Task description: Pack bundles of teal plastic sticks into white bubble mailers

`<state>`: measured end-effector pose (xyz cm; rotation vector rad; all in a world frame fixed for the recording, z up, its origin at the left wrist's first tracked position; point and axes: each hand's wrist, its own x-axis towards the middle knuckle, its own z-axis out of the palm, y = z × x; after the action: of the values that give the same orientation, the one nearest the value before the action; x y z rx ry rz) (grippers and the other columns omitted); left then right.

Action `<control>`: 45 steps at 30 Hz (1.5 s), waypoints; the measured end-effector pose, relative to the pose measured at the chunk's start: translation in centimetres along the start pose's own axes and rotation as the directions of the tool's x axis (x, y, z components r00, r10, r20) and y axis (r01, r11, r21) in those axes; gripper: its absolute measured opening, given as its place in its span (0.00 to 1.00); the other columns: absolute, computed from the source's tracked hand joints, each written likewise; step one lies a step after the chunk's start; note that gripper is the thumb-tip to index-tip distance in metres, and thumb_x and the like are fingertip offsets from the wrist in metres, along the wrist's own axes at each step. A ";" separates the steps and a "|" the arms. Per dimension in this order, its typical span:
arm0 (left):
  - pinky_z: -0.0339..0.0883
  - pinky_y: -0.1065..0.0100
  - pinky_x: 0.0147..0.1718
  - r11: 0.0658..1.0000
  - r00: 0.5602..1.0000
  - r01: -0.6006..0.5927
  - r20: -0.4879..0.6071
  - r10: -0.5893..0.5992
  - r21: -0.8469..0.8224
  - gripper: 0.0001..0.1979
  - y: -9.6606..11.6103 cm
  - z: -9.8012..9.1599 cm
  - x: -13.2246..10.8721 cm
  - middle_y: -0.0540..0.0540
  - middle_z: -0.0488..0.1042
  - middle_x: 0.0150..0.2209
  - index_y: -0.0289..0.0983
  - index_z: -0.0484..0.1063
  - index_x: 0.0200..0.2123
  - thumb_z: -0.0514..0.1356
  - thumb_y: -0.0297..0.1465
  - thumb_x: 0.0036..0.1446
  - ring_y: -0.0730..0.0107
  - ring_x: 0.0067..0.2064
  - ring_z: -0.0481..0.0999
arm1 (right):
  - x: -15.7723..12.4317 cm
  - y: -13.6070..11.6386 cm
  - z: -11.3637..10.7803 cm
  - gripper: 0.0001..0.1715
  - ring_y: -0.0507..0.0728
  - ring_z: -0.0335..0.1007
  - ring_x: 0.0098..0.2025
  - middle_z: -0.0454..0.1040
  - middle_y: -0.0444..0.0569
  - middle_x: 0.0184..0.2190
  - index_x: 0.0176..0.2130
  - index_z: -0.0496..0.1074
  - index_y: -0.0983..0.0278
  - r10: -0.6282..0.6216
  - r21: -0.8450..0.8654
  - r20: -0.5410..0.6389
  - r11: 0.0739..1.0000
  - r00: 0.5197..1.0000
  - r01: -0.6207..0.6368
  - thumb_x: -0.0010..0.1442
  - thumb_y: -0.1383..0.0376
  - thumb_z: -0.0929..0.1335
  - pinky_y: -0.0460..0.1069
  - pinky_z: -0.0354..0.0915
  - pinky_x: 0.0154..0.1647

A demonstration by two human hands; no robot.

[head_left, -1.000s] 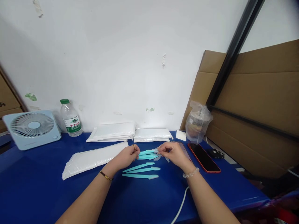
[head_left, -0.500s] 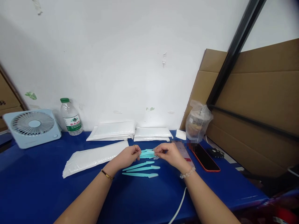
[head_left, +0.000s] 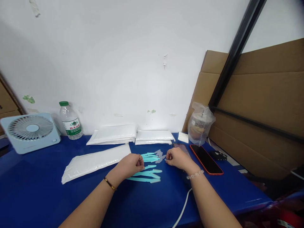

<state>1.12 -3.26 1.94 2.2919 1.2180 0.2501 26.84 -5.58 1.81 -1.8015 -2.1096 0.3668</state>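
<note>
My left hand (head_left: 129,165) rests on the blue table (head_left: 47,196) with its fingers curled around the left ends of a bunch of teal eyebrow razors (head_left: 150,156). The bunch fans out to the right, its pale capped tips low over the table. My right hand (head_left: 177,158) sits in a loose fist just right of those tips, apart from them and with nothing seen in it. Three more teal razors (head_left: 148,176) lie side by side on the table below the bunch, partly under my left hand.
A long white padded bag (head_left: 95,161) lies to the left, and two stacks of white mailers (head_left: 133,135) sit by the wall. A small fan (head_left: 30,131), a water bottle (head_left: 70,122), a bagged drink cup (head_left: 199,125), a phone (head_left: 206,159), a white cable (head_left: 182,210) and cardboard sheets (head_left: 261,104) surround the work spot.
My right hand has let go of the bunch's tips and drawn back to the right into a fist. The bunch has come down lower and fanned out, still in my left hand.
</note>
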 end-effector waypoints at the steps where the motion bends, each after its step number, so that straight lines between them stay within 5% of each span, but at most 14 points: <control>1: 0.55 0.71 0.24 1.000 1.000 0.014 -0.024 -0.014 0.021 0.10 0.0 0.2 0.1 0.50 0.73 0.27 0.40 0.73 0.30 0.58 0.39 0.46 0.69 0.28 0.69 | -0.1 -0.2 0.1 0.02 0.55 0.69 0.26 0.76 0.48 0.24 0.24 0.74 0.64 -0.005 -0.020 0.006 1.000 1.000 0.005 0.43 0.70 0.70 0.45 0.56 0.22; 5: 0.56 0.71 0.25 0.996 0.998 0.035 -0.045 -0.032 0.084 0.07 0.3 0.6 0.3 0.48 0.75 0.30 0.40 0.73 0.28 0.58 0.35 0.47 0.67 0.31 0.70 | -0.2 -0.6 0.1 0.08 0.54 0.69 0.26 0.76 0.47 0.23 0.24 0.74 0.63 -0.043 -0.041 0.005 0.998 0.999 0.043 0.42 0.75 0.67 0.44 0.56 0.22; 13: 0.58 0.70 0.27 0.996 0.997 0.037 -0.068 -0.031 0.085 0.06 0.7 0.8 0.4 0.48 0.75 0.30 0.40 0.72 0.27 0.56 0.33 0.49 0.67 0.32 0.71 | 0.2 -0.6 1.2 0.09 0.53 0.73 0.30 0.78 0.45 0.29 0.31 0.76 0.63 -0.270 0.344 0.097 0.912 0.958 0.222 0.53 0.71 0.66 0.45 0.65 0.31; 19: 0.58 0.70 0.27 0.997 0.994 0.010 -0.108 -0.002 0.080 0.06 0.6 1.5 0.7 0.47 0.75 0.30 0.39 0.72 0.27 0.57 0.33 0.49 0.67 0.31 0.71 | 0.3 -1.5 1.8 0.07 0.54 0.74 0.32 0.78 0.46 0.29 0.32 0.77 0.63 -0.302 0.425 0.107 0.875 0.947 0.231 0.53 0.69 0.68 0.46 0.67 0.32; 25: 0.57 0.71 0.27 0.998 0.997 -0.057 -0.051 0.058 0.015 0.06 0.5 2.1 0.9 0.49 0.75 0.28 0.39 0.72 0.28 0.57 0.33 0.50 0.69 0.30 0.71 | 0.2 -2.1 1.9 0.07 0.53 0.73 0.30 0.78 0.44 0.27 0.31 0.78 0.62 -0.359 0.424 0.131 0.863 0.924 0.275 0.52 0.69 0.68 0.45 0.65 0.29; 32: 0.60 0.68 0.35 0.966 0.978 -0.055 -0.183 0.103 0.251 0.09 -0.6 1.2 1.4 0.47 0.74 0.38 0.42 0.75 0.37 0.57 0.33 0.52 0.64 0.39 0.71 | 0.7 -0.5 1.4 0.04 0.53 0.68 0.31 0.72 0.46 0.31 0.31 0.76 0.62 -0.258 0.171 -0.087 0.948 0.962 0.270 0.52 0.69 0.70 0.46 0.62 0.32; 36: 0.60 0.66 0.39 0.940 0.974 -0.086 -0.169 0.149 0.329 0.12 -1.1 0.9 1.7 0.46 0.74 0.40 0.44 0.75 0.41 0.57 0.34 0.54 0.61 0.43 0.70 | 0.9 0.1 1.7 0.02 0.52 0.67 0.31 0.70 0.46 0.31 0.30 0.75 0.62 -0.245 0.151 -0.040 0.957 0.969 0.248 0.52 0.68 0.70 0.46 0.62 0.31; 45: 0.60 0.67 0.40 0.951 0.974 -0.096 -0.169 0.150 0.292 0.13 -1.5 0.4 2.2 0.45 0.76 0.34 0.40 0.75 0.32 0.51 0.35 0.58 0.63 0.39 0.72 | 0.7 0.2 1.7 0.02 0.52 0.65 0.31 0.69 0.45 0.30 0.28 0.72 0.64 -0.224 0.155 0.023 0.964 0.974 0.218 0.50 0.69 0.70 0.44 0.59 0.28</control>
<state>1.43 -0.92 0.65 2.6484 1.2733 0.3682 26.20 -4.78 0.22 -1.4680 -2.2170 0.4933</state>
